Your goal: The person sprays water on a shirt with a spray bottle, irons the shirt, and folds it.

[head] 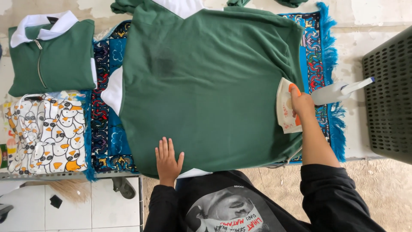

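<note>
Head view, looking straight down: the left hand [167,160] lies flat, palm down, fingers together and pressed on the near hem of a large green shirt [206,81] spread across the ironing surface. The right hand [301,104] is closed around the handle of a white iron [285,106] with orange trim (the sole sits on the shirt's right edge, just beside the side seam). The shirt covers most of a patterned blue mat [105,129] with a bright blue fringe along its right side. Just beyond the right hand, on the mat's fringe, lies a white spray bottle [339,91], its nozzle pointing right toward a dark perforated plastic basket [388,99]. Well apart on the left, a folded green shirt with a white collar [51,53] rests above a folded white cloth printed with ducks [45,133], both beside the mat.
</note>
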